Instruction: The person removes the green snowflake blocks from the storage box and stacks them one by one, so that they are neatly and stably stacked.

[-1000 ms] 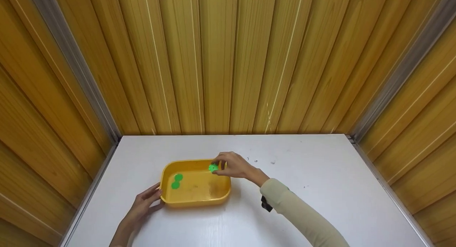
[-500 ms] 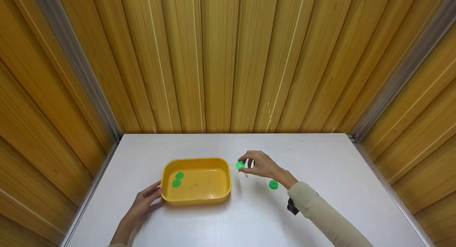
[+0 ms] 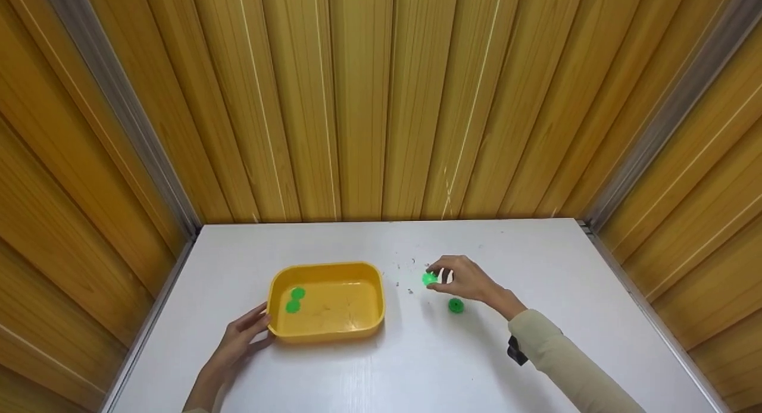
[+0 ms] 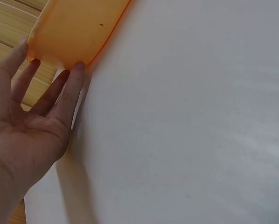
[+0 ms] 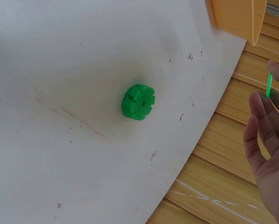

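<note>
My right hand (image 3: 463,277) pinches a thin green notched disc (image 3: 429,278) above the table, right of the yellow tray (image 3: 324,337). In the right wrist view the disc (image 5: 269,85) shows edge-on between thumb and fingertips. Just below that hand, a small stack of green notched discs (image 3: 456,306) sits on the table; its layers show in the right wrist view. Two more flat green discs, one upper (image 3: 298,293) and one lower (image 3: 293,306), lie touching in the tray's left part. My left hand (image 3: 238,338) rests extended fingertips on the tray's left outer wall (image 4: 69,35).
The white table (image 3: 369,377) has small dark marks right of the tray. Wood-patterned panels (image 3: 357,103) rise behind it and at both sides, with grey metal posts at the corners. A dark device (image 3: 517,350) sits at my right wrist.
My right hand has carried the pinched disc from above the tray's right end out to the right, over the table. The stack, earlier hidden by my arm, now shows. My left hand stays put.
</note>
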The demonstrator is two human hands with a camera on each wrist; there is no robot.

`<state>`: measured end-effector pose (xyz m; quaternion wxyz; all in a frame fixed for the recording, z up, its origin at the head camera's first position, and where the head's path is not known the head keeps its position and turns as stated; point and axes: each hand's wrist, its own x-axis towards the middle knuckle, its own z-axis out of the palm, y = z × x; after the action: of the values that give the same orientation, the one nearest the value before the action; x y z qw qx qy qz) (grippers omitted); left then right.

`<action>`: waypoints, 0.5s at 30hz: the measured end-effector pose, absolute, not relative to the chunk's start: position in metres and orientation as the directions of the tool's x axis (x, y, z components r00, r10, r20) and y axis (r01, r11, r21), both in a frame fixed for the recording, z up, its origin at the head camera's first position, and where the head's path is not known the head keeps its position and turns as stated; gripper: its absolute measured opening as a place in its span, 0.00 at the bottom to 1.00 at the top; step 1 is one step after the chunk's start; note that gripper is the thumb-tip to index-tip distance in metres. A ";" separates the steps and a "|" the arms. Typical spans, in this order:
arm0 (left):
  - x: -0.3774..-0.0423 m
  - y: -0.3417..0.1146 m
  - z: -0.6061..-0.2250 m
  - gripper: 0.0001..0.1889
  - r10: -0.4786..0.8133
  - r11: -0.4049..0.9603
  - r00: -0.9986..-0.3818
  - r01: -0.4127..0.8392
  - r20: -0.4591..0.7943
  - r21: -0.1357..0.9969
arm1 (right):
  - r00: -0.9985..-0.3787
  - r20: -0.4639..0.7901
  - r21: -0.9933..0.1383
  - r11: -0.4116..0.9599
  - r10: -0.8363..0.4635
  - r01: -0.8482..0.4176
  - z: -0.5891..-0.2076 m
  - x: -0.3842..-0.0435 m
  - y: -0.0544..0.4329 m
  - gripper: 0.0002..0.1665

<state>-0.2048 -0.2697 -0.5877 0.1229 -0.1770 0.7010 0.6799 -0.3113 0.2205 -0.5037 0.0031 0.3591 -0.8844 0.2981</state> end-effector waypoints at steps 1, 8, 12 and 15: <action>-0.205 -0.269 -0.588 0.35 -0.082 0.013 -0.907 -0.416 -0.414 0.909 | -0.743 0.220 -0.525 0.565 -0.632 -0.636 -0.506 -0.311 0.224 0.16; -0.204 -0.269 -0.586 0.34 -0.078 0.015 -0.911 -0.407 -0.405 0.913 | -0.804 0.176 -0.523 0.637 -0.568 -0.566 -0.518 -0.307 0.244 0.17; -0.204 -0.269 -0.587 0.35 -0.087 0.037 -0.907 -0.416 -0.412 0.909 | -0.828 0.141 -0.528 0.666 -0.543 -0.527 -0.526 -0.304 0.252 0.18; -0.205 -0.269 -0.588 0.37 -0.084 0.054 -0.909 -0.413 -0.408 0.909 | -0.833 0.137 -0.537 0.667 -0.536 -0.517 -0.533 -0.301 0.258 0.17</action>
<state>-0.2054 -0.2693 -0.5880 0.1237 -0.1737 0.7155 0.6653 -0.3009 0.2580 -0.5325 -0.0164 0.2882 -0.9128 0.2889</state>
